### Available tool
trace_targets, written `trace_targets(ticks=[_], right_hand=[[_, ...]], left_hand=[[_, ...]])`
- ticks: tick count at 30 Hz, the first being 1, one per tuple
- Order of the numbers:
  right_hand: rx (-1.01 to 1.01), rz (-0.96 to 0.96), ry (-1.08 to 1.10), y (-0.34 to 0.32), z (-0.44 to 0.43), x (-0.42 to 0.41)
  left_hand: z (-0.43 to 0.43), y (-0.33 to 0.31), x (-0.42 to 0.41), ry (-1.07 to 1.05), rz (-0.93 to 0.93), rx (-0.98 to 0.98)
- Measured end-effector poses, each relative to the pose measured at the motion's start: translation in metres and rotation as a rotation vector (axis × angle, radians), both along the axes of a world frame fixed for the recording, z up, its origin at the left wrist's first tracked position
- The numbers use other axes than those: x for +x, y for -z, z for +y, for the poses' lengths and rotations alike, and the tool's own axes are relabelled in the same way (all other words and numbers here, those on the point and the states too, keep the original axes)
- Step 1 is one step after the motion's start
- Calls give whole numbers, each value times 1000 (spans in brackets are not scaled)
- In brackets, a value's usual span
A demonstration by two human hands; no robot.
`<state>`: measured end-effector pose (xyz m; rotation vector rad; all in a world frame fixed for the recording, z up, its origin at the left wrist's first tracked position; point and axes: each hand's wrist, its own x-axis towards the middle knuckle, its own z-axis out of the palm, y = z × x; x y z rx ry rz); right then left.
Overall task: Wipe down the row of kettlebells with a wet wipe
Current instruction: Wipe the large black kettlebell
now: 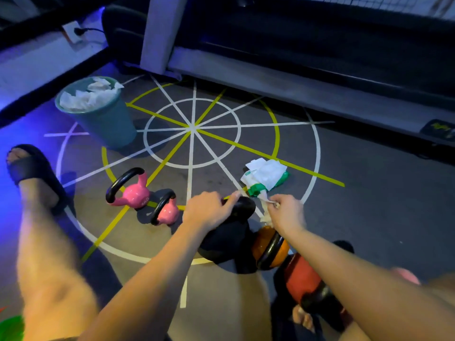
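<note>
Bin (108, 126) of crumpled wipes (86, 96) beyond the larger pink kettlebell (134, 194)

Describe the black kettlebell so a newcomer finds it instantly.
Start at the painted wheel of white and yellow floor lines; kettlebells stand in a row across its near side. The black kettlebell is third from the left, its handle gripped by the left hand while the right hand pinches a wet wipe. Its neighbours are a pink kettlebell and an orange kettlebell; it alone is all black.

Teal bin (105, 124) far left, stuffed with crumpled white paper (86, 94). Wall outlet (71, 32) with black plug behind it. Grey machine base (270, 80) along far side. White/yellow floor lines (194, 129) centre.
</note>
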<state>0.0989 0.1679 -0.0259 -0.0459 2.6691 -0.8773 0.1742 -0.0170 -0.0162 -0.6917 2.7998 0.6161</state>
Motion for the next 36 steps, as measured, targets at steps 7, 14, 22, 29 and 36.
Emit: trace_targets(ticks=[7,14,22,29,36], right_hand=[[-212,-394,44,25,-30,-6],[-507,-604,135,28,-22,-1],[-469,-640,-263,23,-13,-1],[-265,-235,-355,45,-26,3],[-375,-141,-54,66,-72,21]], left_hand=[[-10,7,-2,68,36,-51],[-42,1,-15,6,64,102],[-67,1,-13,13,14,251],[-87,2,-15,-72,31,348],[-97,4,-8,-20,12,246]])
